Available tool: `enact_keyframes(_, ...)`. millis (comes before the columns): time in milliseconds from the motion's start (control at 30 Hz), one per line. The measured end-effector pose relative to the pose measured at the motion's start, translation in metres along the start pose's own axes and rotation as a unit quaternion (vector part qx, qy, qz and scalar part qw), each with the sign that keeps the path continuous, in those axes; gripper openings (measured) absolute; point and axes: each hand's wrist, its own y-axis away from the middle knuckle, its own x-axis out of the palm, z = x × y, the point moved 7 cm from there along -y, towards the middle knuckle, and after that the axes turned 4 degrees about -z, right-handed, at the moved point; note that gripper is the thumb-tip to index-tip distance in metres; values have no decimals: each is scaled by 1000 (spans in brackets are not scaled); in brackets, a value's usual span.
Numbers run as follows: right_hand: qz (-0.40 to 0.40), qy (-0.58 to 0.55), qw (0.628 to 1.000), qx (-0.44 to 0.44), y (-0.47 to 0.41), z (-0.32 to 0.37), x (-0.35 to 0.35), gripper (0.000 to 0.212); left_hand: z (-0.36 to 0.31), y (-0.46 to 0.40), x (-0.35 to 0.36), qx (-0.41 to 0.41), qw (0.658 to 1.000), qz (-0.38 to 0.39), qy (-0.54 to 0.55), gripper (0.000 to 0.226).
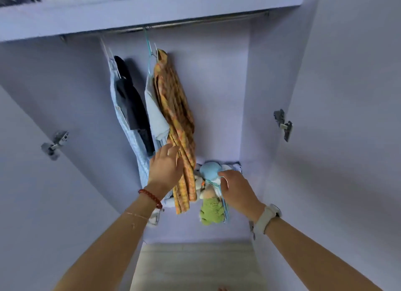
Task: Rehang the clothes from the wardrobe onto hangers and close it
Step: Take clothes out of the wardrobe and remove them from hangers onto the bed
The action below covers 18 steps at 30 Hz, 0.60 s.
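Observation:
An open lilac wardrobe has a metal rail (195, 22) under its top shelf. From the rail hang a pale blue garment with a dark one (130, 104), a light blue-grey garment (155, 115) on a teal hanger, and an orange checked garment (178, 121). My left hand (166, 171) reaches in with fingers spread, touching the lower part of the checked garment. My right hand (236, 191) grips thin teal hangers (223, 201) over a pile on the wardrobe floor.
The pile on the wardrobe floor holds a blue soft item (209, 170), a green plush toy (211, 210) and white cloth. Both doors stand open, with hinges at the left (55, 144) and right (283, 124). A pale floor strip (195, 267) lies below.

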Motion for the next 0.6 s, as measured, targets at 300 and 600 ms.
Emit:
enact_keyframes(300,-23,-94,994,-42,-144,48,-4,29,32,-132,-60,-78,990,-106,-43,43)
enact_keyframes(600,-46,-114,989,-77,-251,121,4,29,77,-208,-51,-86,990,-91,62,49)
